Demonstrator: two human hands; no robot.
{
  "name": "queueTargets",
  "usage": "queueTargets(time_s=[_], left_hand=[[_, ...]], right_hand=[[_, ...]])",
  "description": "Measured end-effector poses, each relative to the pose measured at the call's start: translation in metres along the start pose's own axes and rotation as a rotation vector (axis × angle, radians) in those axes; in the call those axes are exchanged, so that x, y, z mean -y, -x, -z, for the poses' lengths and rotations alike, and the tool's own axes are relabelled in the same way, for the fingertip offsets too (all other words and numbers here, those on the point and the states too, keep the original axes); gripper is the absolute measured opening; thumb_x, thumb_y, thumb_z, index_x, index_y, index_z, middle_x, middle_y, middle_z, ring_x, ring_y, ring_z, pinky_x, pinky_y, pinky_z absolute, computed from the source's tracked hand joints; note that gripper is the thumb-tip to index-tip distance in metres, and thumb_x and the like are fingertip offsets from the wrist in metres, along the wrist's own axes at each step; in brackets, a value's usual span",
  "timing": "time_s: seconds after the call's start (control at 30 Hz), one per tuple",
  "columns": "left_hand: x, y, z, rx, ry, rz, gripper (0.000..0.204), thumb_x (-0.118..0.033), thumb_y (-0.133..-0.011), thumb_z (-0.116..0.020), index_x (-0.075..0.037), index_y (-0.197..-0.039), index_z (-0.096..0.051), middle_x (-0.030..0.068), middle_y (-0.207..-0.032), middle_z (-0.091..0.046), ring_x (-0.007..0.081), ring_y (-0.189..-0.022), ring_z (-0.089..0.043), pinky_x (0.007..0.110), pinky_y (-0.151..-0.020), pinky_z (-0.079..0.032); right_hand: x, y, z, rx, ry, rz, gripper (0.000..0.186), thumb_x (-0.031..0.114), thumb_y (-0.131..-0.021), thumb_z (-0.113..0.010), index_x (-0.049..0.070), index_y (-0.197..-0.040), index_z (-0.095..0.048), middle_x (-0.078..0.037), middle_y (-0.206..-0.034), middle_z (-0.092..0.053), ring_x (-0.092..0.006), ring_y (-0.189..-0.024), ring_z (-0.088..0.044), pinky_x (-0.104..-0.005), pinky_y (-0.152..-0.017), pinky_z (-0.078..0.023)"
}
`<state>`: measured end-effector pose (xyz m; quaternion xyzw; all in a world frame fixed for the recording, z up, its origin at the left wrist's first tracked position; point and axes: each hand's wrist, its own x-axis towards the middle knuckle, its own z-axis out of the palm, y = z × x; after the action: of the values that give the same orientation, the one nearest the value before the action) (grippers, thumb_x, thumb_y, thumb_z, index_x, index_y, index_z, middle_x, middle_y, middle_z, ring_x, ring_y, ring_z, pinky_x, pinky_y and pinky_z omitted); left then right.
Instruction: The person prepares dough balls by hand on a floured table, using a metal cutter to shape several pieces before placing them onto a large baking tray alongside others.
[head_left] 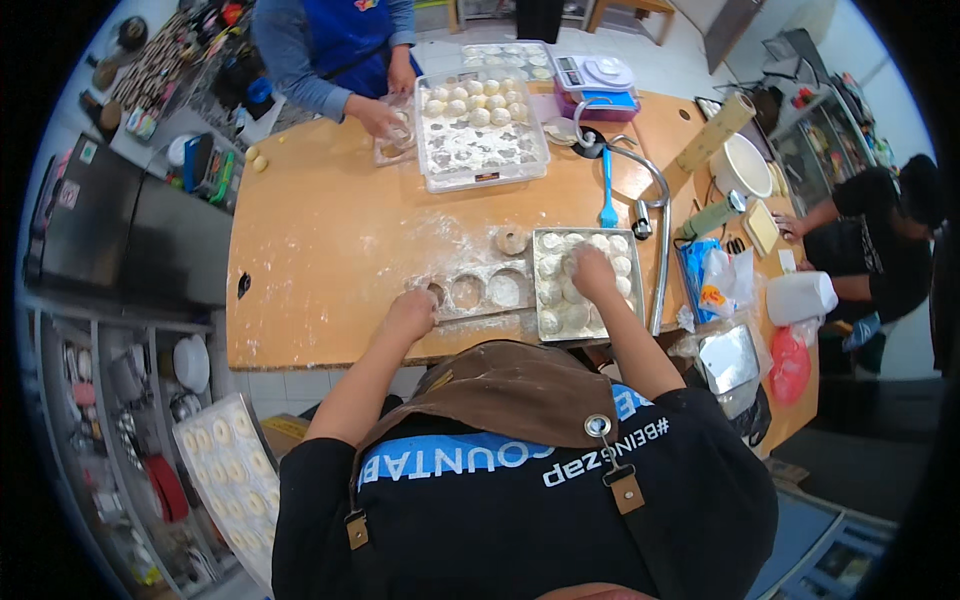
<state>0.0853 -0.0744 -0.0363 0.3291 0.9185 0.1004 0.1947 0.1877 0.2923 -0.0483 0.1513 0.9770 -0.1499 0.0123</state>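
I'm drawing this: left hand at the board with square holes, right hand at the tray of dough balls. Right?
The holes are round, not square, as the head view shows; left hand at the board, right hand at the tray: correct.

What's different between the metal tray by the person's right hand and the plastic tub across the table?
The metal tray is grey and opaque; the plastic tub is see-through. The tub looks larger than the tray. Pale dough balls spread across the tray, while the tub's sit toward its far side, with a powdery area nearer. Both rest on the wooden table.
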Motion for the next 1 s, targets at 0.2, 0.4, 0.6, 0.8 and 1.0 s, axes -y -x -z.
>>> queueTargets(time_s=[0.2, 0.4, 0.6, 0.8, 1.0], left_hand=[[0.0, 0.0, 0.017, 0.002, -0.005, -0.137, 0.014, -0.012, -0.065, -0.068, -0.004, -0.074, -0.062, 0.0207, -0.104, -0.059, 0.0342, -0.085, -0.061, 0.043, -0.075, -0.049], [0.008, 0.0, 0.022, -0.01, -0.017, -0.237, 0.021, -0.018, -0.064, -0.071, -0.005, -0.077, -0.062, 0.0194, -0.092, -0.06, 0.0342, -0.081, -0.061, 0.043, -0.07, -0.05], [0.019, -0.003, 0.013, -0.006, -0.042, -0.28, 0.031, -0.025, -0.064, -0.074, -0.01, -0.088, -0.063, 0.0155, -0.093, -0.06, 0.0323, -0.08, -0.061, 0.044, -0.068, -0.049], [-0.001, 0.002, 0.033, 0.075, -0.024, -0.168, 0.03, -0.022, -0.064, -0.074, -0.006, -0.086, -0.061, 0.018, -0.088, -0.061, 0.0335, -0.085, -0.061, 0.042, -0.073, -0.05], [-0.008, 0.006, 0.031, 0.032, -0.025, -0.099, 0.032, -0.019, -0.062, -0.074, -0.01, -0.091, -0.063, 0.0137, -0.104, -0.059, 0.0319, -0.091, -0.06, 0.042, -0.075, -0.049]], right_hand=[[-0.008, -0.008, 0.004, -0.265, -0.007, -0.341, 0.022, 0.016, -0.082, -0.049, -0.001, -0.096, -0.056, -0.022, -0.099, -0.057, -0.0362, -0.094, -0.055, -0.0471, -0.082, -0.045], [-0.024, -0.009, 0.034, -0.07, 0.142, -0.494, 0.026, 0.013, -0.081, -0.05, 0.001, -0.104, -0.055, -0.02, -0.103, -0.058, -0.0356, -0.103, -0.053, -0.0448, -0.087, -0.044], [-0.037, -0.028, 0.03, -0.027, 0.127, -0.565, 0.029, 0.017, -0.076, -0.056, 0.002, -0.1, -0.06, -0.019, -0.107, -0.06, -0.0364, -0.103, -0.055, -0.0446, -0.088, -0.045], [-0.05, -0.029, 0.049, 0.077, 0.082, -0.524, 0.033, 0.015, -0.068, -0.064, 0.002, -0.099, -0.062, -0.021, -0.104, -0.06, -0.0365, -0.101, -0.057, -0.0419, -0.088, -0.047], [-0.058, -0.016, 0.052, -0.04, -0.15, -0.186, 0.033, 0.002, -0.071, -0.055, 0.002, -0.104, -0.059, -0.02, -0.104, -0.06, -0.0353, -0.099, -0.057, -0.0409, -0.087, -0.046]])
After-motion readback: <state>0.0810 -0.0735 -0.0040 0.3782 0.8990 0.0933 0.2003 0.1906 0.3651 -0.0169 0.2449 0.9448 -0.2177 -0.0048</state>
